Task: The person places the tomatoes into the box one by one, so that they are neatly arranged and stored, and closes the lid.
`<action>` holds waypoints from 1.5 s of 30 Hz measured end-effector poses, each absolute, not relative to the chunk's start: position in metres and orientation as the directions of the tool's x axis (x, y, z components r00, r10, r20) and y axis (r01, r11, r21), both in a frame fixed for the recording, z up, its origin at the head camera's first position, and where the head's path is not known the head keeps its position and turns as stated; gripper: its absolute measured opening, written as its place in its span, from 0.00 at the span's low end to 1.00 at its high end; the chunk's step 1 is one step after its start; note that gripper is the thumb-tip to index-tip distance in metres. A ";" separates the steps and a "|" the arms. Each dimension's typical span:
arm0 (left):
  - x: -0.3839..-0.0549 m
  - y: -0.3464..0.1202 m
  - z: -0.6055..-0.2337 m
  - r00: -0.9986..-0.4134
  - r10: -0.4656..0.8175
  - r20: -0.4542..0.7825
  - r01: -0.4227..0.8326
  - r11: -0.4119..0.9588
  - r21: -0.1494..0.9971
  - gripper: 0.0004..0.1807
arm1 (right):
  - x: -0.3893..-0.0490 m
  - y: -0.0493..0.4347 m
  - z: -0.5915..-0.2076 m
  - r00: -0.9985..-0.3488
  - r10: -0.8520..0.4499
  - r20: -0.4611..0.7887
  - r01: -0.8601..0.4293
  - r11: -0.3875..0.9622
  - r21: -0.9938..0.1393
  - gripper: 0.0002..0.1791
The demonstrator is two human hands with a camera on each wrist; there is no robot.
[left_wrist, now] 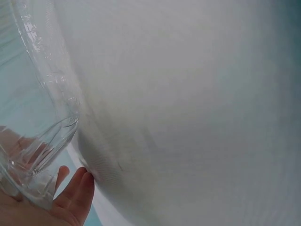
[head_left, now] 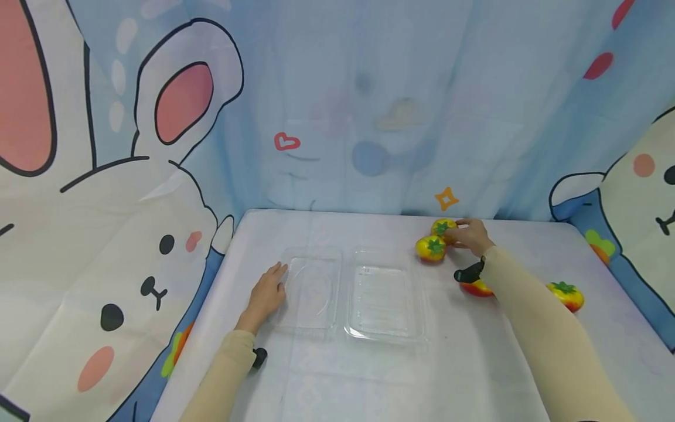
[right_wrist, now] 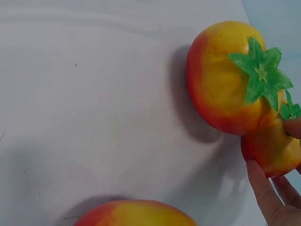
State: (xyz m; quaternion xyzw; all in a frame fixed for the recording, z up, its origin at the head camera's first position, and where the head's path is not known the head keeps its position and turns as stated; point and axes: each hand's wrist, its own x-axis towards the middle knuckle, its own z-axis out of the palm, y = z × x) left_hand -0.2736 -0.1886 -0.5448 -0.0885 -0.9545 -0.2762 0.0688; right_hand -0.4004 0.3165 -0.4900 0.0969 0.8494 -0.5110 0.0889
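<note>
My right hand (head_left: 471, 235) grips the rear toy tomato (head_left: 442, 226), yellow-red with a green star-shaped calyx. In the right wrist view, a thumb lies by the calyx and fingers (right_wrist: 263, 190) curl along the lower side. Another toy tomato (right_wrist: 225, 77) sits against it on the table. At the left edge of a clear plastic container (head_left: 337, 316), my left hand (head_left: 268, 296) rests with fingers loosely extended. The left wrist view shows clear plastic (left_wrist: 40, 160) overlapping part of that hand. The container lies opened flat, with two halves side by side.
One toy tomato (head_left: 477, 289) is partly hidden below my right wrist, and another (head_left: 566, 296) lies right of the forearm. All of this stands on a white-covered table (head_left: 369, 381). A blue cartoon curtain (head_left: 327, 88) hangs behind the table's back edge.
</note>
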 end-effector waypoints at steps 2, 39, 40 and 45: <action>-0.273 -0.188 -0.545 -0.974 0.133 0.182 0.209 0.832 0.513 0.27 | -0.400 0.317 -0.489 -0.969 0.070 -0.239 0.243 0.468 -0.850 0.42; -0.272 -0.184 -0.543 -0.978 0.133 0.161 0.199 0.830 0.521 0.27 | -0.335 0.198 -0.448 -0.855 -0.511 0.095 -0.400 0.530 -0.748 0.32; -0.271 -0.184 -0.543 -0.977 0.133 0.164 0.200 0.830 0.520 0.27 | -0.334 0.195 -0.450 -0.847 -0.522 0.098 -0.409 0.524 -0.747 0.32; -0.269 -0.185 -0.541 -0.978 0.131 0.161 0.197 0.834 0.515 0.27 | -0.326 0.180 -0.462 -0.829 -0.554 0.080 -0.429 0.537 -0.727 0.32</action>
